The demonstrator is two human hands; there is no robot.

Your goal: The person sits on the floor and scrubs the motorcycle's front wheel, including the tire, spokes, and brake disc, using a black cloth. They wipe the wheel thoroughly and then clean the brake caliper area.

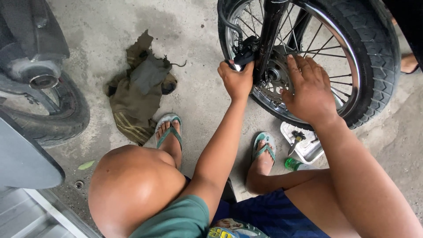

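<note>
Down on the grey, stained concrete floor (198,101) a person squats, knees up, with two feet in green flip-flops (168,128) planted flat. Just beside the right foot lies one small metal tray (308,152) with a few tools in it, and one green-capped bottle (294,165) rests touching its near edge. Near the left foot a crumpled olive rag (136,94) is spread on the floor, and one green leaf (86,165) lies nearer the lower left.

Farther out, the left hand (237,79) is clenched around a small dark tool (240,59) pressed against the black fork leg (269,35) of a motorcycle. The right hand (310,90) lies flat with fingers spread, holding nothing, resting on the spokes beside the hub (274,74) of the front wheel (370,57). That wheel stands upright at the far right of the floor, its chrome rim and knobbly tyre blocking the view beyond.

At the far left a second tyre (53,119) belongs to another machine, so two wheels are in view. A bare heel (410,64) of someone else shows at the right edge.
</note>
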